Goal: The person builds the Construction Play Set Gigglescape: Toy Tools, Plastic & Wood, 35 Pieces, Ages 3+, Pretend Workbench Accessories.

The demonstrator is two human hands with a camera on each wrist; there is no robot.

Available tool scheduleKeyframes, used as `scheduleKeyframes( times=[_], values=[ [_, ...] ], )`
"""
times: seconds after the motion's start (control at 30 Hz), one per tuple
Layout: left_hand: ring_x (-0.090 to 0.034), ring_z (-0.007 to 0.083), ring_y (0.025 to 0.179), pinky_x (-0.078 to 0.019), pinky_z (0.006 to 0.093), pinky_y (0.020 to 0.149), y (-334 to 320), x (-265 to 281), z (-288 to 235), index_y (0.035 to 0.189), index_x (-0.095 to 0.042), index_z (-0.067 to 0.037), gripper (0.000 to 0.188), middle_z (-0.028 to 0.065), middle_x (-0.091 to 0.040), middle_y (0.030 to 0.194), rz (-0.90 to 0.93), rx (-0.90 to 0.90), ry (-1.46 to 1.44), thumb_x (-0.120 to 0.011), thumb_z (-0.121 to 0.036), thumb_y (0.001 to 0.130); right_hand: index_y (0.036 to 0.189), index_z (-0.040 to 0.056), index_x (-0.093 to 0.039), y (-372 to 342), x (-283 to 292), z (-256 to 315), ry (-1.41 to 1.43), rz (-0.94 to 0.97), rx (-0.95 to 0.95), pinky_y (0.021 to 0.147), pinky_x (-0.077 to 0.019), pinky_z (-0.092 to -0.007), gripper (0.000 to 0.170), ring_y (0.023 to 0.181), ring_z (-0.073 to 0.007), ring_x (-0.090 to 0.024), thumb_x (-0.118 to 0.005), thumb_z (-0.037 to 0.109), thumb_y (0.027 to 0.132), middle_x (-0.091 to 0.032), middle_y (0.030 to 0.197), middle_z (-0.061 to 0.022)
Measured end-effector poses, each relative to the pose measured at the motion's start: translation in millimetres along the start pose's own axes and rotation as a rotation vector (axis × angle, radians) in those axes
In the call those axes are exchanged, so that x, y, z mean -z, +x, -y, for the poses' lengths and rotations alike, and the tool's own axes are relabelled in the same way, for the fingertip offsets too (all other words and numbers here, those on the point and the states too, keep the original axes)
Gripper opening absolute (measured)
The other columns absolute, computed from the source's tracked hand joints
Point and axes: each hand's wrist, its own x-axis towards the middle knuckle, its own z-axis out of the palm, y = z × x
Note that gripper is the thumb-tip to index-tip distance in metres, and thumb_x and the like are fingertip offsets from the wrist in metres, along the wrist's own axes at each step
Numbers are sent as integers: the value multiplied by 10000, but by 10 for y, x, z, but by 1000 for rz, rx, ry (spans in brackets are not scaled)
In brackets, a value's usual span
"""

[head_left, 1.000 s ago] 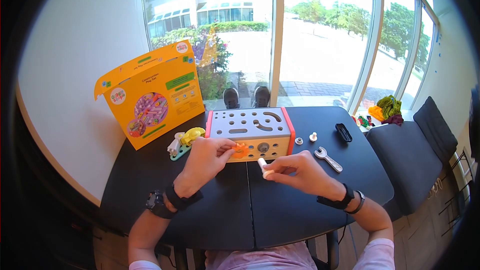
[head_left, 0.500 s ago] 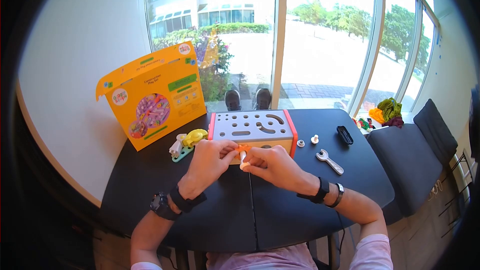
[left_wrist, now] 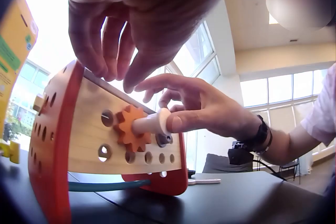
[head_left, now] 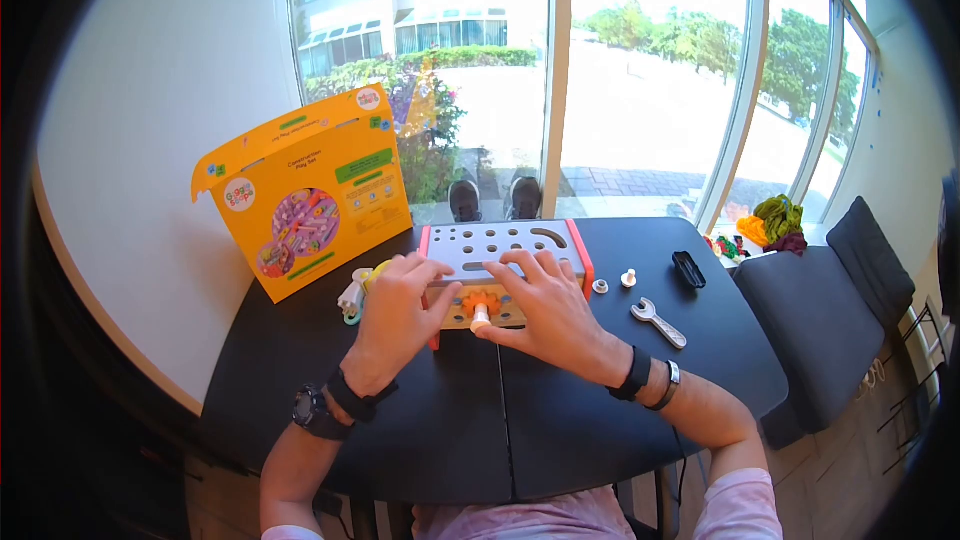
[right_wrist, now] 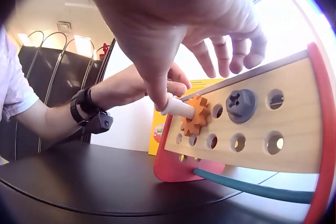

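Observation:
A toy workbench point(head_left: 478, 266) with a grey top, wooden side panel and red ends stands on the table. Against its panel sits an orange gear point(left_wrist: 126, 128) with a white bolt point(left_wrist: 149, 124) sticking out of its middle. My right hand point(head_left: 560, 320) presses its thumb on the bolt's head, the other fingers spread over the bench top. With loosely bent fingers, my left hand point(head_left: 395, 320) rests at the top edge, left of the gear. A grey screw point(right_wrist: 241, 106) sits in the panel beside the gear, and a teal bar point(right_wrist: 252, 186) runs below.
Right of the bench lie a white nut point(head_left: 600, 286), another white bolt point(head_left: 629, 278), a toy wrench point(head_left: 658, 323) and a black case point(head_left: 689, 268). White and yellow pieces point(head_left: 352, 298) lie at the left, partly behind my hand. A yellow box point(head_left: 325, 170) stands behind them.
My right hand has brought the white bolt left into the gear and loosened its pinch, leaving the thumb on the head. My left hand has let go of the gear and moved to the top edge.

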Motion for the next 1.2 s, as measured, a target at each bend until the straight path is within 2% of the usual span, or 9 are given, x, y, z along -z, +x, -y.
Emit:
scheduleKeyframes(
  times=[0.07,0.17,0.2,0.3,0.37,0.4,0.8,1.2],
  values=[
    [-808,317,1008,-613,412,934,35,-6,96,1232,-831,-39,280,166,-820,1223,-147,-214,177,-844,-164,981,1457,60,-671,15,-30,-49,2,-3,31,1086,-433,-551,752,1349,-361,-554,-884,523,905,-617,1449,-143],
    [-774,376,1158,-569,465,1060,-32,-50,248,1314,-815,-60,323,207,-785,1345,-22,-139,187,-806,-177,1012,1448,70,-695,66,-5,-92,55,94,6,1166,-375,-601,770,1397,-375,-507,-872,589,907,-604,1461,-134],
    [-773,381,1173,-575,464,1061,-40,-53,267,1320,-813,-57,325,216,-777,1361,-4,-128,171,-799,-172,1016,1436,77,-708,86,8,-99,82,143,-15,1194,-359,-618,768,1415,-382,-492,-868,612,909,-595,1473,-132],
    [-767,397,1214,-592,460,1064,-31,-37,283,1329,-809,-48,325,238,-759,1393,38,-108,116,-785,-162,1025,1425,79,-721,120,-6,-128,75,150,-9,1187,-362,-606,758,1409,-373,-489,-872,614,911,-603,1467,-118],
    [-758,406,1235,-599,454,1070,-9,-22,295,1321,-811,-42,318,249,-754,1392,44,-105,72,-783,-159,1027,1386,71,-730,143,-34,-150,69,122,3,1110,-385,-580,718,1359,-355,-520,-893,568,894,-618,1413,-116],
    [-758,408,1235,-602,449,1068,-9,-25,299,1315,-813,-42,314,250,-757,1383,41,-106,74,-784,-161,1026,1367,67,-735,143,-46,-155,66,108,8,1072,-397,-568,699,1334,-347,-535,-904,545,886,-625,1387,-115],
    [-786,382,1155,-615,431,1034,-7,-28,290,1307,-820,-44,315,203,-801,1303,18,-138,83,-795,-163,1016,1342,89,-757,162,-74,-112,31,94,-13,1045,-396,-563,629,1307,-325,-552,-895,512,897,-643,1359,-81],
    [-794,374,1124,-622,424,1011,-3,-35,290,1304,-821,-47,311,196,-808,1288,11,-144,96,-789,-175,1022,1342,97,-741,154,-103,-112,-2,71,-2,1082,-412,-584,608,1282,-318,-598,-879,504,913,-668,1350,-74]
  ],
)
